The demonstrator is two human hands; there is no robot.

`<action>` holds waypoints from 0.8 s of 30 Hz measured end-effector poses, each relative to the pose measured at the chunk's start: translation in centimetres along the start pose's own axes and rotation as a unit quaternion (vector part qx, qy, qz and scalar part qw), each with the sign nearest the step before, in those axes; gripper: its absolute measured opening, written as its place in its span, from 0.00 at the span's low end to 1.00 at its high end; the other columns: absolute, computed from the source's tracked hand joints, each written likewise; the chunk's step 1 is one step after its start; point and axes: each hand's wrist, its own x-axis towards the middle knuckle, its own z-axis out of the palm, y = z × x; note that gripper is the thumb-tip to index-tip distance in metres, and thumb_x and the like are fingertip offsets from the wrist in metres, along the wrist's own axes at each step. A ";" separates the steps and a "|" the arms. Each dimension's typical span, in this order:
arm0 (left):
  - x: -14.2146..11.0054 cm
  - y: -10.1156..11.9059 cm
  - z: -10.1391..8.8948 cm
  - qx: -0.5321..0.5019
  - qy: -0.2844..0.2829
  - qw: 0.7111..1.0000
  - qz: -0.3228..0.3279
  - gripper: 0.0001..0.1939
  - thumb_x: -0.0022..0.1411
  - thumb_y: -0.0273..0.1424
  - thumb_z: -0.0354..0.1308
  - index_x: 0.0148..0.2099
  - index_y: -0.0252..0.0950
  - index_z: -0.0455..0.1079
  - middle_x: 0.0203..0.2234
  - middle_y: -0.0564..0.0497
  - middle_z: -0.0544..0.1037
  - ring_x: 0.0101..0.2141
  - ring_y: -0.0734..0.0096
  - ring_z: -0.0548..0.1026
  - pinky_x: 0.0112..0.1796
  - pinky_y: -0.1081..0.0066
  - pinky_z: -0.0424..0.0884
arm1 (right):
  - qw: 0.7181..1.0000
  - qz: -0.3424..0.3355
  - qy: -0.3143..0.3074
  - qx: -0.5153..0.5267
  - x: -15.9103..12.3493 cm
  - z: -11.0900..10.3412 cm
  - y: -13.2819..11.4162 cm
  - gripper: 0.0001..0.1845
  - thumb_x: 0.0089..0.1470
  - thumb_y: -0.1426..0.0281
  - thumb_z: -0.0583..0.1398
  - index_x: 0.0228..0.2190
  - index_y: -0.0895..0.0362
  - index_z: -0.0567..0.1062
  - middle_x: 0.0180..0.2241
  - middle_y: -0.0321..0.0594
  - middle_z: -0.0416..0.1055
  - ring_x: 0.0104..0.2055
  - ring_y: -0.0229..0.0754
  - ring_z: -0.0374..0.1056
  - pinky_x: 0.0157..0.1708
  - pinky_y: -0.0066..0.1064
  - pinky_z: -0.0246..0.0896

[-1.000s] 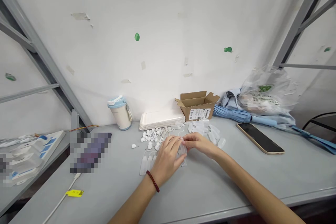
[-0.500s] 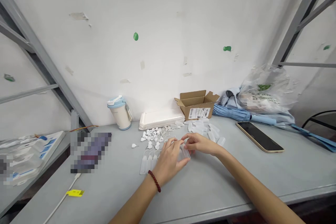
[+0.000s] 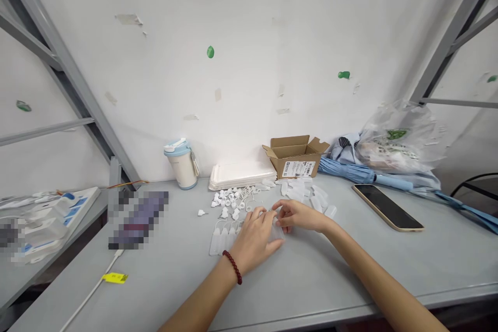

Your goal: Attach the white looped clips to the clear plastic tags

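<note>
My left hand (image 3: pixel 254 238), with a dark red bead bracelet at the wrist, and my right hand (image 3: pixel 299 215) meet over the grey table (image 3: pixel 350 264). Both have their fingers closed around a small translucent plastic bottle (image 3: pixel 277 231) held between them. Just left of my left hand a row of small translucent bottles (image 3: pixel 221 234) lies on the table. Beyond the hands sit several small white caps (image 3: pixel 229 201) and a loose heap of clear bottles (image 3: pixel 307 192).
Along the wall stand a blue-lidded cup (image 3: pixel 182 164), a stack of white trays (image 3: pixel 240 174) and an open cardboard box (image 3: pixel 296 158). A phone (image 3: pixel 387 206), a blue umbrella (image 3: pixel 365 174) and a plastic bag (image 3: pixel 399 137) lie right. A white cable with yellow tag (image 3: pixel 112 277) runs left.
Both hands stay together on the small bottle, with only slight finger shifts. The camera view has drifted a little to the left.
</note>
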 end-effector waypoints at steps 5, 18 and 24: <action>0.0 -0.2 0.1 0.001 -0.005 1.000 0.012 0.22 0.53 0.34 0.61 0.49 0.39 0.61 0.43 0.45 0.71 0.48 0.53 0.64 0.44 0.56 0.65 | 1.000 0.008 0.007 0.015 0.0 0.0 0.0 0.19 0.41 0.72 0.61 0.39 0.58 0.66 0.24 0.31 0.68 0.22 0.36 0.67 0.26 0.31 0.63; -0.2 -0.4 0.0 -0.002 -0.051 0.999 -0.002 0.20 0.55 0.35 0.59 0.49 0.38 0.60 0.47 0.47 0.70 0.51 0.53 0.60 0.47 0.57 0.61 | 1.000 0.018 -0.009 0.013 -0.1 -0.1 0.0 0.21 0.41 0.74 0.59 0.40 0.59 0.63 0.26 0.32 0.66 0.24 0.36 0.67 0.28 0.31 0.63; -0.1 -0.4 -0.1 -0.005 -0.058 0.998 -0.005 0.19 0.55 0.34 0.59 0.49 0.39 0.61 0.46 0.48 0.70 0.51 0.54 0.60 0.47 0.58 0.60 | 1.000 0.015 -0.005 0.011 -0.2 0.0 -0.2 0.21 0.40 0.73 0.59 0.40 0.59 0.63 0.27 0.32 0.66 0.24 0.36 0.67 0.29 0.32 0.64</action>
